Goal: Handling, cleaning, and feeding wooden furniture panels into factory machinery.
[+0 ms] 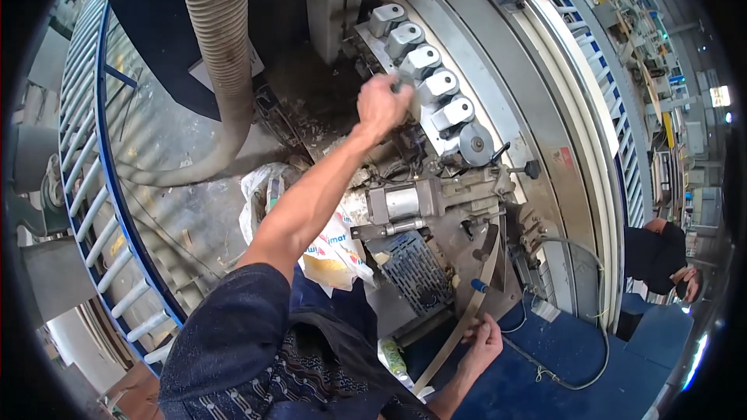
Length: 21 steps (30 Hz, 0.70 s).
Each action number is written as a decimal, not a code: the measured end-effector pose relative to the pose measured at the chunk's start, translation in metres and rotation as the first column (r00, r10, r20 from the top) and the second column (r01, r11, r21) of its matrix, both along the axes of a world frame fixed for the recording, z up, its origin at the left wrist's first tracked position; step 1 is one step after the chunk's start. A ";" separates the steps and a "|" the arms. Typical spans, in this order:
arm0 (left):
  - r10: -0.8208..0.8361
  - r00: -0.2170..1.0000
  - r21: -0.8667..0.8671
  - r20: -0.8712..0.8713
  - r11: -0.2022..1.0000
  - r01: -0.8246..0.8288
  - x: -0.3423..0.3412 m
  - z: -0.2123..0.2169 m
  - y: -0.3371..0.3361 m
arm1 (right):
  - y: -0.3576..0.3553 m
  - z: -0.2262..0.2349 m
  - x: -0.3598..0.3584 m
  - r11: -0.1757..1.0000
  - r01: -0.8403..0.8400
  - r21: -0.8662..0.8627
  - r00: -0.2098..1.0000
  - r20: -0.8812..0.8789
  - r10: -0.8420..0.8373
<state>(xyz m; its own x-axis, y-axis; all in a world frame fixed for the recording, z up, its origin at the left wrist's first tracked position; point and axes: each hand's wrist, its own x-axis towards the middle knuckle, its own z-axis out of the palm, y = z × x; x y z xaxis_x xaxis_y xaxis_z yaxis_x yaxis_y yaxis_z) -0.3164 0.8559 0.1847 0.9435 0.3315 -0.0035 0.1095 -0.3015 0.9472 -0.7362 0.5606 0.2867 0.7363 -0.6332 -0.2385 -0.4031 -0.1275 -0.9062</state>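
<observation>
Left hand (381, 105) fisted against the row of grey pressure rollers (436, 87); whatever its fingers enclose is hidden. Right hand (484, 340) fingers pinch the edge-banding strip (476, 295), which runs up between them toward the machine.

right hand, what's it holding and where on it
The right hand grips a long flat strip near its lower end; the strip's upper end runs up to the machine.

Place: factory floor, woodworking-type production hall.
Centre: open machine with row of grey pressure rollers (426, 70).
Left: ribbed dust-extraction hose (222, 47); blue roller conveyor (89, 187).
Floor: dusty concrete (167, 179).
Far right: more shelving, lit workstations.
</observation>
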 end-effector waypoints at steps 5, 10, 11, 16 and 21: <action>0.176 0.983 0.150 -0.061 0.975 -0.165 0.038 0.011 0.044 | -0.003 0.008 -0.001 0.996 0.070 -0.055 0.996 -0.044 -0.072; 0.150 0.989 0.107 0.007 0.983 -0.150 0.098 -0.020 0.055 | -0.001 0.015 0.013 0.997 0.042 -0.064 0.996 -0.074 -0.047; 0.159 0.987 0.109 0.010 0.981 -0.159 0.112 -0.024 0.058 | 0.000 0.016 0.017 0.997 0.022 -0.069 0.997 -0.078 -0.028; 0.331 0.928 0.087 0.173 0.933 -0.349 0.162 -0.015 0.067 | 0.005 0.029 0.015 0.987 0.046 -0.152 0.992 -0.109 -0.063; 0.142 0.969 0.078 -0.203 0.989 -0.128 0.212 -0.004 0.077 | 0.007 0.047 0.020 0.994 0.038 -0.100 0.978 -0.200 -0.057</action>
